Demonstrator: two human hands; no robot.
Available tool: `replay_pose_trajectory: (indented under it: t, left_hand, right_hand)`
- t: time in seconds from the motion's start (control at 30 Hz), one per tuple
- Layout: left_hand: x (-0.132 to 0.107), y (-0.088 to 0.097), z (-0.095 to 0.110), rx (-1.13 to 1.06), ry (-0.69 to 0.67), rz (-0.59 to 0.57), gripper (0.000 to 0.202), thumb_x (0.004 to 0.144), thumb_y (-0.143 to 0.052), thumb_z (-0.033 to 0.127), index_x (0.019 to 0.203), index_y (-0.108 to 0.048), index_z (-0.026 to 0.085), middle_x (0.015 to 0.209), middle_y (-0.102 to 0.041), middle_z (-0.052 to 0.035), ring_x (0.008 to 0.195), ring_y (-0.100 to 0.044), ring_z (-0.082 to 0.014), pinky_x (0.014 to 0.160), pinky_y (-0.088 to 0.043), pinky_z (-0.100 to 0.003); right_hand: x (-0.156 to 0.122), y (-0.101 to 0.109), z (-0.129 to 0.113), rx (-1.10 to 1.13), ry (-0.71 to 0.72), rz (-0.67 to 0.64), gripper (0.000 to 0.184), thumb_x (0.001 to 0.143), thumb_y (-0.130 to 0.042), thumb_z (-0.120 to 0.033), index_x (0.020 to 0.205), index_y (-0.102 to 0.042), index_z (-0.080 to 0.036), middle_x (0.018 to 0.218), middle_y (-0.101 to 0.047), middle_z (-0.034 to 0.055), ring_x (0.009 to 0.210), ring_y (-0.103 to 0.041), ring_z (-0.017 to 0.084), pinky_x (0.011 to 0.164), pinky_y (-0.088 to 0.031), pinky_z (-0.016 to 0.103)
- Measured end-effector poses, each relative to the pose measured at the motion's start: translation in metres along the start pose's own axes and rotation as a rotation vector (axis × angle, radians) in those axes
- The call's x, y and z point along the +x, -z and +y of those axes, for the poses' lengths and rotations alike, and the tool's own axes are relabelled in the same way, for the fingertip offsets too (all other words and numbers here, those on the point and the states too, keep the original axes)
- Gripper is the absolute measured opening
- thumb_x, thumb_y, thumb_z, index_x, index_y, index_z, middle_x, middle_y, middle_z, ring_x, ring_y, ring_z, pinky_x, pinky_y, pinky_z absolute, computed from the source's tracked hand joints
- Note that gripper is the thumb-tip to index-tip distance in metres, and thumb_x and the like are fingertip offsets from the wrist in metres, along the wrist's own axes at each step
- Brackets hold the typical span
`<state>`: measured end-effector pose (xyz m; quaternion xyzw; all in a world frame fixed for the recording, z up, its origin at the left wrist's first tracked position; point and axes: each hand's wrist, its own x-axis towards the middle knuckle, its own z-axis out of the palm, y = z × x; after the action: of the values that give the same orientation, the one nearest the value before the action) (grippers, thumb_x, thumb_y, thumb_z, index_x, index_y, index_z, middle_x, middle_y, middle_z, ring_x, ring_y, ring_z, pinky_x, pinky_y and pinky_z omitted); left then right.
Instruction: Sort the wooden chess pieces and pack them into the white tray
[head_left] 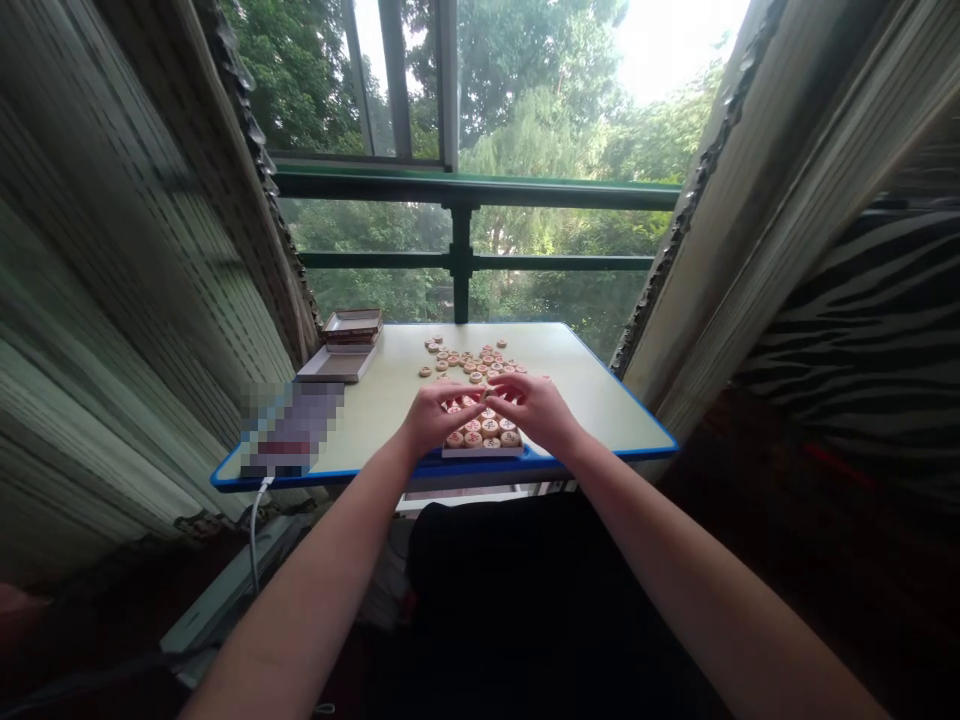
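Note:
My left hand [437,414] and my right hand [538,404] meet over a shallow open box [482,453] at the table's near edge. Between their fingertips is a small round Chinese chess piece [487,394], pinched from both sides. Rows of pale wooden pieces with red or dark characters, such as one near piece [472,439], lie in the box. My fingers hide the box's far part. Beyond the hands, loose Chinese chess pieces [480,365] are scattered on the table, most lying flat.
The pale table [600,410] has a blue edge and stands against a window with a green railing [562,192]. At its left are stacked shallow boxes or lids [341,362] and a blurred-out device [296,425] with a white cable [255,530]. Curtains hang on both sides.

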<state>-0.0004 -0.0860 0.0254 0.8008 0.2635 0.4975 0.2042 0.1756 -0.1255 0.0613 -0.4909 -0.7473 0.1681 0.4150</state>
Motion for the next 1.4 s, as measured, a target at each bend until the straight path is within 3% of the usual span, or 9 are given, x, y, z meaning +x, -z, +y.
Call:
replay_pose_trajectory:
  t: [0.23, 0.37, 0.53, 0.6, 0.77, 1.4]
  left_hand:
    - [-0.001, 0.0, -0.003, -0.09, 0.105, -0.053, 0.031, 0.072, -0.066, 0.038, 0.094, -0.07, 0.017, 0.079, -0.069, -0.0063, 0.069, -0.06, -0.0151, 0.062, -0.049, -0.028]
    - [-0.002, 0.0, -0.004, -0.093, 0.17, -0.073, 0.033, 0.072, -0.064, 0.038, 0.096, -0.069, 0.016, 0.082, -0.071, -0.0072, 0.07, -0.062, -0.0165, 0.063, -0.05, -0.029]
    - [-0.003, 0.004, -0.007, 0.063, 0.229, 0.224, 0.024, 0.076, -0.056, 0.031, 0.087, -0.07, 0.014, 0.073, -0.07, -0.0054, 0.066, -0.062, -0.0159, 0.064, -0.049, -0.029]
    - [-0.003, 0.004, -0.008, 0.111, 0.224, 0.276, 0.022, 0.075, -0.054, 0.028, 0.082, -0.07, 0.015, 0.07, -0.07, -0.0044, 0.064, -0.061, -0.0153, 0.062, -0.048, -0.028]
    - [-0.001, 0.004, -0.007, 0.223, 0.197, 0.251, 0.02, 0.074, -0.054, 0.028, 0.074, -0.07, 0.016, 0.066, -0.069, -0.0029, 0.057, -0.057, -0.0139, 0.058, -0.046, -0.026]
    - [0.0, 0.003, -0.011, 0.258, 0.186, 0.266, 0.023, 0.077, -0.054, 0.033, 0.073, -0.069, 0.016, 0.062, -0.068, -0.0029, 0.054, -0.057, -0.0135, 0.055, -0.045, -0.025]
  right_hand:
    - [-0.001, 0.004, -0.002, -0.175, 0.123, -0.055, 0.018, 0.076, -0.064, -0.031, 0.088, -0.069, -0.018, 0.079, -0.07, 0.0028, 0.066, -0.061, 0.012, 0.065, -0.045, 0.024]
    - [-0.004, 0.008, 0.006, -0.209, 0.159, -0.049, 0.018, 0.076, -0.065, -0.033, 0.088, -0.068, -0.019, 0.083, -0.068, 0.0034, 0.075, -0.059, 0.015, 0.073, -0.044, 0.028]
    - [-0.025, 0.009, 0.009, -0.296, 0.162, -0.079, 0.021, 0.071, -0.069, -0.038, 0.085, -0.07, -0.023, 0.089, -0.061, 0.0052, 0.092, -0.051, 0.02, 0.089, -0.038, 0.038]
    - [-0.033, 0.008, 0.008, -0.325, 0.147, -0.095, 0.022, 0.069, -0.071, -0.04, 0.084, -0.071, -0.024, 0.089, -0.058, 0.0056, 0.092, -0.048, 0.02, 0.09, -0.037, 0.039]
    - [-0.039, 0.005, 0.01, -0.349, 0.103, -0.11, 0.023, 0.069, -0.07, -0.042, 0.084, -0.071, -0.024, 0.089, -0.053, 0.0052, 0.091, -0.045, 0.02, 0.087, -0.038, 0.038]
    - [-0.031, 0.008, 0.015, -0.365, 0.082, -0.167, 0.027, 0.07, -0.069, -0.045, 0.087, -0.071, -0.024, 0.087, -0.051, 0.0051, 0.089, -0.043, 0.02, 0.087, -0.036, 0.038]
